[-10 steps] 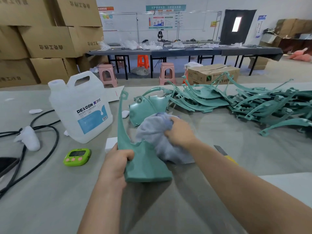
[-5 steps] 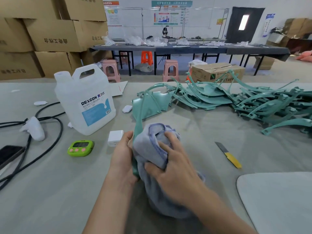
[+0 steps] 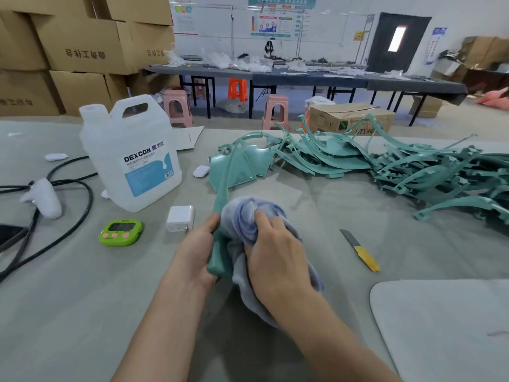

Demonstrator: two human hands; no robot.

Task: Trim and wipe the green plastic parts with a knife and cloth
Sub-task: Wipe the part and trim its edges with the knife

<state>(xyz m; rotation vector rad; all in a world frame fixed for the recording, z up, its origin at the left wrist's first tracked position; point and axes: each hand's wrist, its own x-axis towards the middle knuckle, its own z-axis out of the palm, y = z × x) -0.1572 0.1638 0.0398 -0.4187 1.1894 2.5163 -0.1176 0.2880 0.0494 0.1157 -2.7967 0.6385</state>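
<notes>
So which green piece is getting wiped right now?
The green plastic part gripped upright in the left hand, with the right hand pressing the cloth against it. The others lie untouched in a pile on the table.

Factory workshop, stacked cardboard boxes (image 3: 82,48), long worktables (image 3: 303,75), heaped green plastic parts (image 3: 413,172)

Smooth, faintly glossy green plastic part (image 3: 222,191) in the left hand (image 3: 198,252); soft, matt blue-grey cloth (image 3: 242,213) gripped by the right hand (image 3: 275,260); right of it, a knife (image 3: 360,250) with bare metal blade, yellow plastic handle
</notes>
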